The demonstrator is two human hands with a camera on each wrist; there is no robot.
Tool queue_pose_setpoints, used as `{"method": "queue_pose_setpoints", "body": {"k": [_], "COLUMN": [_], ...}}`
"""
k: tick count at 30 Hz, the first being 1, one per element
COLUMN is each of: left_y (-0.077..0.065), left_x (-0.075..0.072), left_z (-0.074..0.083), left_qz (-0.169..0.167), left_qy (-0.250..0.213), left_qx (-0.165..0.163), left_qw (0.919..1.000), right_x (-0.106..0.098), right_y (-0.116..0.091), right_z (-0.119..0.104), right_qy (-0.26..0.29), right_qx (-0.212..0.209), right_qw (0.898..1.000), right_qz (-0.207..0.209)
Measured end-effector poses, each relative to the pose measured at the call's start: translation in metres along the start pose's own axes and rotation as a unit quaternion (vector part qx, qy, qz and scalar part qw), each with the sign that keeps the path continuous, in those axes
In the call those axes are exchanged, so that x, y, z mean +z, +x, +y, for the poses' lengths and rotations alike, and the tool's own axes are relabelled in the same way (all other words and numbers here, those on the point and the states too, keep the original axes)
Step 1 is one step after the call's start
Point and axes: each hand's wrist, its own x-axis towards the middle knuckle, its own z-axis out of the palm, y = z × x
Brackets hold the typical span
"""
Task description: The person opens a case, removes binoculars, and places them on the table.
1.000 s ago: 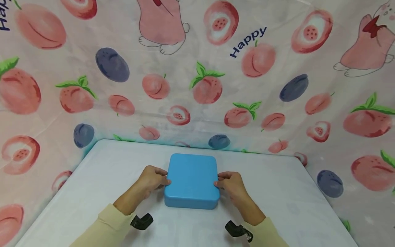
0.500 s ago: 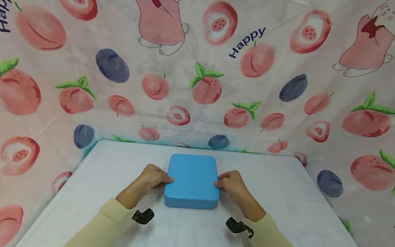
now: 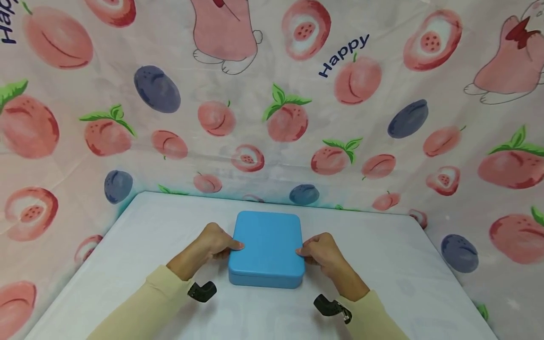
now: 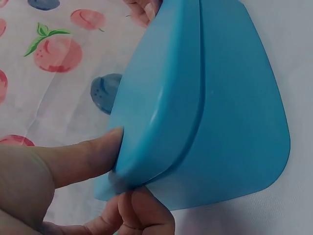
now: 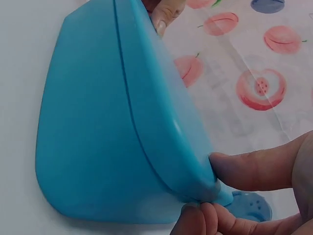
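Observation:
A blue box [image 3: 265, 282] with a rounded-corner lid [image 3: 267, 243] sits on the white table, near its back middle. My left hand [image 3: 212, 240] pinches the lid's left side; in the left wrist view its thumb [image 4: 90, 156] lies on the lid top and its curled fingers [image 4: 142, 210] are under the lid's edge. On the opposite side my right hand [image 3: 324, 252] pinches the lid likewise, thumb [image 5: 254, 169] on top and fingertips [image 5: 193, 220] at the seam below. The seam between lid and box body [image 5: 83, 117] shows as a dark line. The box's inside is hidden.
The white tabletop [image 3: 369, 278] spreads around the box. A curtain [image 3: 263, 61] printed with peaches and rabbits hangs behind the table and along both sides. Black wrist-worn devices [image 3: 202, 292] stick out from both beige sleeves [image 3: 140, 307].
My left hand has shifted slightly right and its thumb has moved further onto the lid's top. My right hand has turned slightly, still at the lid's right edge. The box has stayed in place.

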Motion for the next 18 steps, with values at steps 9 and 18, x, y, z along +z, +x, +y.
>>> {"method": "queue_pose_setpoints", "body": {"k": [9, 18], "left_y": [0.0041, 0.0043], "left_x": [0.0017, 0.0023], "left_z": [-0.0033, -0.0033], "left_qz": [-0.016, -0.018], "left_qy": [-0.019, -0.029], "left_qx": [0.002, 0.002], "left_qw": [0.9997, 0.9994], "right_x": [0.0019, 0.0053], "right_y": [0.0024, 0.0057], "right_z": [0.0033, 0.0046], "right_qy": [0.021, 0.031], "right_qx": [0.012, 0.036], "right_qw": [1.0, 0.999], "right_qz": [0.006, 0.018]}}
